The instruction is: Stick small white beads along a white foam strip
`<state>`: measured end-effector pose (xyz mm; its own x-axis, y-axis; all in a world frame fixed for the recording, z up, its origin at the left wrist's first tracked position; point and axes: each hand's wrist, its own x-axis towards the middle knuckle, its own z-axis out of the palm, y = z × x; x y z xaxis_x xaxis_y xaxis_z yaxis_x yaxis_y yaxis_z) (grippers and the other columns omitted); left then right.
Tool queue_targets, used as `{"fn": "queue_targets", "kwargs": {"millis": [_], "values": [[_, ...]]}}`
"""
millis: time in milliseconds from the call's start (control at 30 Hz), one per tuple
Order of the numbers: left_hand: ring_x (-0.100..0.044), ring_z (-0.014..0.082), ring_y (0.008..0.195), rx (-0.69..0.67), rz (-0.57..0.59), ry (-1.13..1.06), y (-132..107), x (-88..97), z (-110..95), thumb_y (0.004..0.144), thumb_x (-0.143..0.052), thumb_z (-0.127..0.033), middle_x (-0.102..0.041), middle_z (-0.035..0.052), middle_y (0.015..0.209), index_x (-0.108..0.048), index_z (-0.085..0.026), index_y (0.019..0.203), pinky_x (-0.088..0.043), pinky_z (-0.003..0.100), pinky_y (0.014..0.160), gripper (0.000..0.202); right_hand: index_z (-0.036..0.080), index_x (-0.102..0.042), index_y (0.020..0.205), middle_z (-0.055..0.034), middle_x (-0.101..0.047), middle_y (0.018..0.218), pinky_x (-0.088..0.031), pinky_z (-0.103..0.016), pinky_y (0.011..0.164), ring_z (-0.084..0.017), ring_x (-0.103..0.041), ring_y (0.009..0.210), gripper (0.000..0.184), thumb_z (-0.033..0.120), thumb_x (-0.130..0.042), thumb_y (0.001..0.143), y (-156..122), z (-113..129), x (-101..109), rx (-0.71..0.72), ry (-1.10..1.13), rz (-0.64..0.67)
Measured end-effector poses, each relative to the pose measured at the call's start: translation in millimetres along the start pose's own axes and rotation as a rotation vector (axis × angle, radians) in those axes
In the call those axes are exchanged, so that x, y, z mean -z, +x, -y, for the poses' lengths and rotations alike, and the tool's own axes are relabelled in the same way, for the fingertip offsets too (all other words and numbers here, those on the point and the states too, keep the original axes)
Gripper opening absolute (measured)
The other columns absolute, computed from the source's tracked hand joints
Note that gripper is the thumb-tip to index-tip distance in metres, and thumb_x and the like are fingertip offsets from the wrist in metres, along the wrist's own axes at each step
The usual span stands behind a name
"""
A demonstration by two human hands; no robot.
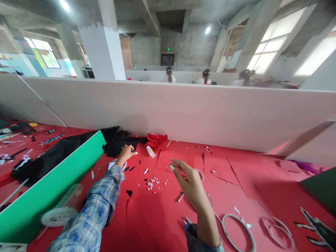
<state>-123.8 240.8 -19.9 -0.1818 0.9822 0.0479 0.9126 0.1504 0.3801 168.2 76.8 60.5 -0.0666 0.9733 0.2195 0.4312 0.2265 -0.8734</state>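
Note:
My left hand [126, 154] reaches forward to the edge of a crumpled black material [115, 144]. Its thumb and forefinger stand apart, with something dark showing between them; I see no firm hold. My right hand [189, 182] hovers over the red tabletop [147, 224], fingers spread and holding nothing. Between the hands lies a loose scatter of small white beads [152, 183]. A small white bottle [150, 151] lies tilted to the right of my left hand. Black scraps [129, 193] are strewn nearby. Scissor-like tips [187, 220] poke out beside my right sleeve.
A green divider [57, 189] runs along the left, with a clear plastic cup [59, 217] against it. Crumpled red paper [156, 140] sits by the white partition [183, 115]. Rings of pale tubing [238, 232] and a black-and-silver piece [317, 229] lie at right. People sit beyond the partition.

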Motion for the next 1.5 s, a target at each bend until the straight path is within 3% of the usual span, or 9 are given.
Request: {"fn": "queue_targets", "kwargs": {"millis": [100,200,700,900,1000,1133,1267,1400,1500], "values": [[-0.059,0.0207,0.100,0.000,0.099,0.006,9.5,-17.7,8.0,0.090,-0.055,-0.032,-0.058,0.0093,0.117,-0.055,-0.015,0.116,-0.052,0.041,0.084,0.031,0.019,-0.063,0.113,-0.0095,-0.071,0.106,-0.057,-0.033,0.070,-0.023,-0.070,0.087,0.034,0.037,-0.048,0.089,0.9,-1.5,2.8,0.010,-0.026,-0.011],[-0.059,0.0206,0.099,0.021,0.134,0.009,18.1,-20.6,16.1,0.090,-0.055,-0.032,-0.058,0.0093,0.117,-0.055,-0.016,0.117,-0.052,0.041,0.083,0.032,0.017,-0.065,0.108,-0.0095,-0.072,0.101,-0.054,-0.032,0.077,-0.023,-0.068,0.094,0.032,0.037,-0.049,0.089,2.5,-4.7,5.1,0.012,-0.056,-0.047],[-0.059,0.0210,0.101,-0.024,0.128,-0.006,20.8,-18.2,33.1,0.090,-0.055,-0.032,-0.057,0.0094,0.118,-0.055,-0.016,0.117,-0.051,0.042,0.085,0.032,0.019,-0.067,0.103,-0.0079,-0.073,0.098,-0.050,-0.028,0.078,-0.021,-0.069,0.092,0.028,0.034,-0.048,0.088,3.7,-6.2,6.9,0.034,-0.087,-0.046],[-0.059,0.0208,0.100,-0.042,0.153,-0.064,13.4,-4.0,27.1,0.090,-0.055,-0.032,-0.057,0.0093,0.117,-0.055,-0.016,0.117,-0.052,0.041,0.084,0.032,0.019,-0.068,0.102,-0.0078,-0.073,0.095,-0.051,-0.028,0.073,-0.021,-0.069,0.086,0.030,0.036,-0.048,0.088,4.6,-6.2,8.4,0.007,-0.101,-0.056],[-0.060,0.0201,0.097,-0.085,0.175,-0.129,-4.5,1.4,17.5,0.090,-0.055,-0.033,-0.058,0.0091,0.115,-0.055,-0.015,0.116,-0.052,0.041,0.082,0.032,0.019,-0.067,0.103,-0.0077,-0.073,0.095,-0.051,-0.029,0.076,-0.022,-0.068,0.093,0.030,0.038,-0.048,0.088,3.9,-5.2,9.1,-0.013,-0.060,-0.035],[-0.063,0.0171,0.088,-0.236,0.276,-0.261,-54.7,-5.7,-3.8,0.089,-0.055,-0.027,-0.065,0.0059,0.099,-0.059,-0.013,0.103,-0.053,0.035,0.078,0.020,0.018,-0.067,0.104,-0.0066,-0.073,0.092,-0.052,-0.030,0.077,-0.021,-0.069,0.088,0.032,0.039,-0.048,0.089,3.3,-4.7,7.7,-0.027,-0.025,-0.010],[-0.067,0.0170,0.084,-0.354,0.393,-0.363,-98.4,-12.1,-25.3,0.083,-0.053,-0.023,-0.070,0.0028,0.090,-0.061,-0.018,0.092,-0.052,0.025,0.075,0.013,0.019,-0.068,0.102,-0.0069,-0.074,0.094,-0.053,-0.030,0.075,-0.022,-0.069,0.090,0.030,0.037,-0.048,0.088,4.3,-5.5,5.8,-0.008,-0.037,-0.016],[-0.068,0.0156,0.077,-0.370,0.428,-0.404,-110.3,-6.2,-35.1,0.086,-0.040,-0.023,-0.070,0.0037,0.088,-0.061,-0.019,0.096,-0.052,0.024,0.070,0.024,0.020,-0.068,0.101,-0.0062,-0.074,0.095,-0.053,-0.030,0.079,-0.022,-0.068,0.096,0.028,0.035,-0.049,0.087,4.9,-4.8,6.2,-0.004,-0.040,-0.019],[-0.064,0.0136,0.064,-0.344,0.381,-0.378,-108.3,-0.1,-33.5,0.087,-0.036,-0.022,-0.067,0.0012,0.076,-0.061,-0.019,0.098,-0.050,0.023,0.062,0.028,0.021,-0.069,0.102,-0.0055,-0.074,0.091,-0.055,-0.029,0.070,-0.022,-0.070,0.087,0.029,0.037,-0.049,0.086,4.5,-4.1,6.5,-0.023,-0.031,0.002]]}}
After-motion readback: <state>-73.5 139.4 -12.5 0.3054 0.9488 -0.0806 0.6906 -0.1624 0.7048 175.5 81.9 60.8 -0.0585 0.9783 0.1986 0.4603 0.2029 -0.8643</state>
